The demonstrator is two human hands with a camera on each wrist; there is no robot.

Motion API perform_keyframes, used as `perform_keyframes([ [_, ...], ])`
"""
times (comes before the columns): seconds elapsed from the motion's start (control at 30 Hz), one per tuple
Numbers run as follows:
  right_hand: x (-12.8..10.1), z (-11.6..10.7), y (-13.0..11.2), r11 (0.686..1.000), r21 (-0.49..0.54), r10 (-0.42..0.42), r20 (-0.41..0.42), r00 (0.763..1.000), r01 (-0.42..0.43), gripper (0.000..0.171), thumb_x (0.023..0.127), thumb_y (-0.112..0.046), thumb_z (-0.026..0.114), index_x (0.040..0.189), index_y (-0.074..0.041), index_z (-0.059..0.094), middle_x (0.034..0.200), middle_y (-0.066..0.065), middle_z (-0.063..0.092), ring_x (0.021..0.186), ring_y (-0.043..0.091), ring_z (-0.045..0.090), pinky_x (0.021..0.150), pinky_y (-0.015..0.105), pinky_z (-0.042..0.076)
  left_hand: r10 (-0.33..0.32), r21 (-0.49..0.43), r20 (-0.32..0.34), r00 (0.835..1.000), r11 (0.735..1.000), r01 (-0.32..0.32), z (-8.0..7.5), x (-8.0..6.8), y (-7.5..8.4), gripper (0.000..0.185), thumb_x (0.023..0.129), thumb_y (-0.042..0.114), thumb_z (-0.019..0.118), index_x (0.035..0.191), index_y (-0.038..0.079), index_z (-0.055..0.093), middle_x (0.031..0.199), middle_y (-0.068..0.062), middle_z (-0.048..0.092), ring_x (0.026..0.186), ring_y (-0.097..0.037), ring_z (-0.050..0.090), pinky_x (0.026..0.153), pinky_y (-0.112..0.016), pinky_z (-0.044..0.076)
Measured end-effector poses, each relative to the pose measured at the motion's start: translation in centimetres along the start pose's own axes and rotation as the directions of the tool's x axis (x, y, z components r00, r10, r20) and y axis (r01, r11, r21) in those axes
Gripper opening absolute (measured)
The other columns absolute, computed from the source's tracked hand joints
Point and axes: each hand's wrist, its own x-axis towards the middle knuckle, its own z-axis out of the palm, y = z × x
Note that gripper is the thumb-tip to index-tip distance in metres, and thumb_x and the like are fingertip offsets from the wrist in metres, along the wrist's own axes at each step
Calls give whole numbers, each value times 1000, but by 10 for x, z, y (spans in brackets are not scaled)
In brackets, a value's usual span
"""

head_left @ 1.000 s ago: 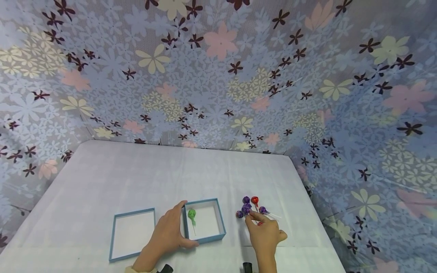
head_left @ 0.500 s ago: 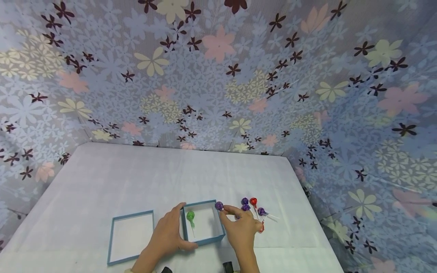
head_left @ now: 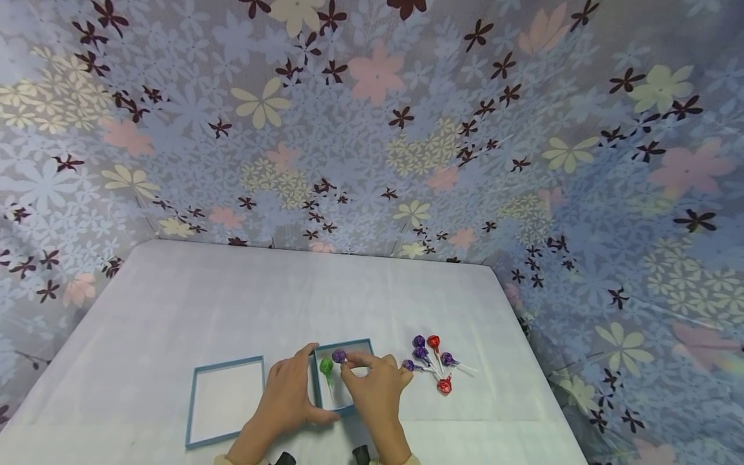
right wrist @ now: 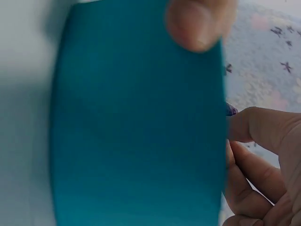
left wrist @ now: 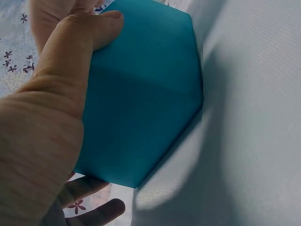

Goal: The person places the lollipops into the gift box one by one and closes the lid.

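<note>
The left hand (head_left: 289,399) grips the near left corner of a small blue box (head_left: 316,387), its thumb curled along the near wall and its fingers laid against the left wall; the left wrist view shows the same grip from outside, with the thumb (left wrist: 89,35) pressed on the teal wall (left wrist: 141,99). The right hand (head_left: 378,387) hovers over the right half of the box and pinches a purple lollipop (head_left: 340,356) between thumb and forefinger, holding it above the box's open top. In the right wrist view the curled fingers (right wrist: 261,136) lie just beside the box wall (right wrist: 141,127), with a sliver of the purple wrapper (right wrist: 230,109) showing at the edge. Inside the box, between the two hands, a green lollipop (head_left: 327,366) lies on the white bottom with its stick pointing toward the person. Just left of the left hand, a second shallow blue-rimmed tray (head_left: 225,400) sits on the white counter (head_left: 232,303). To the right of the right hand, a small cluster of purple and red lollipops (head_left: 433,361) lies loose on the counter, near the hand but not touching it. A flowered cloth (head_left: 372,129) hangs behind and beside the counter.
</note>
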Motion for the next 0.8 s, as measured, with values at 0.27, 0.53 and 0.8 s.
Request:
perform_keyframes([
  [0.27, -5, 11, 3, 996, -84, -10, 2, 1000, 10, 8, 71, -25, 82, 78, -29, 82, 65, -12, 69, 69, 11, 46, 76, 46, 24, 7, 7, 0, 1000, 1000, -7, 3, 0, -1, 136, 45, 77, 86, 150, 7, 36, 135, -13, 60, 119, -32, 59, 102, -59, 40],
  [0.53, -7, 16, 5, 995, -95, -31, 19, 999, 32, 6, 71, -23, 82, 75, -27, 81, 64, -13, 70, 67, 10, 43, 75, 45, 24, -13, 21, -13, 1000, 1000, 13, 9, -2, 0, 137, 44, 77, 86, 150, 6, 37, 135, -13, 60, 118, -32, 59, 101, -55, 41],
  [0.8, -4, 21, 5, 983, -171, -60, 1, 998, 59, 4, 69, -24, 82, 71, -27, 80, 62, -11, 69, 68, 13, 43, 75, 45, 26, -3, 18, -42, 999, 1000, 4, 8, -2, 2, 138, 44, 78, 85, 151, 6, 36, 138, -12, 57, 119, -33, 58, 101, -53, 41],
])
